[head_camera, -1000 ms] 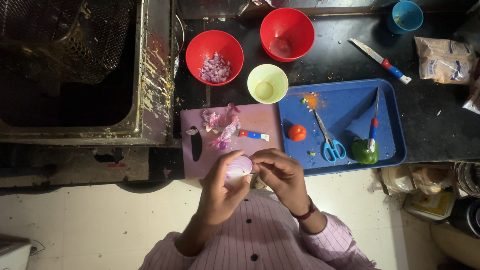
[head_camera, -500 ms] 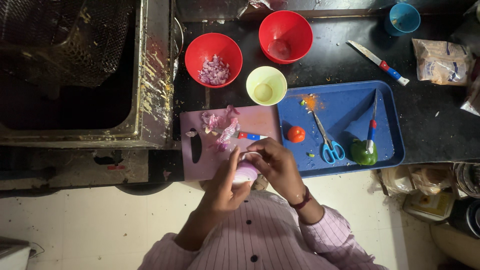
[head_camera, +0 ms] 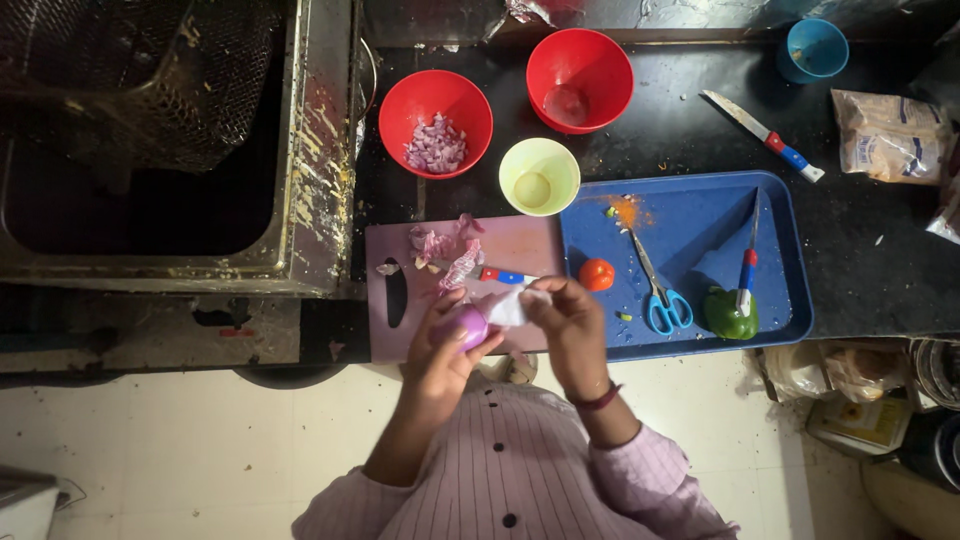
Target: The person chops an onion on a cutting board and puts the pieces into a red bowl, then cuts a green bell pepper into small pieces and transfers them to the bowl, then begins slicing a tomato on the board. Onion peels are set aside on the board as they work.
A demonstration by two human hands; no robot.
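On the far left of the picture is a big metal sink [head_camera: 170,150] with a wire basket [head_camera: 140,80] in its upper part. Next comes the dark worktop [head_camera: 680,130]. Near the top middle sits a red bowl [head_camera: 436,122] with small purple onion bits in it, and beside it, a little higher, a second red bowl [head_camera: 580,78]. Below them is a small yellow-green bowl [head_camera: 539,176].

In the middle lies a pink cutting board [head_camera: 520,250] with onion skins [head_camera: 440,245] on it and a small knife [head_camera: 503,275] with a red and blue handle.

Just below the board, the left hand [head_camera: 445,345] has its fingers wrapped around a purple onion [head_camera: 464,325], held over the near edge of the board. The right hand [head_camera: 565,320] pinches a pale piece of onion skin [head_camera: 508,308] that seems to hang from the onion.

So the step in hand looks like peeling. I think the next move needs a steady pull on the skin while the left hand keeps the onion from turning, then the skin dropped with the others.

To the right is a blue tray [head_camera: 780,250] with a small red tomato [head_camera: 597,274], blue scissors [head_camera: 655,295], a green pepper [head_camera: 728,315] and a second small knife [head_camera: 748,262]. Higher up lies a bigger knife [head_camera: 762,134], then a blue cup [head_camera: 815,48] and a bag [head_camera: 890,135] at the far right
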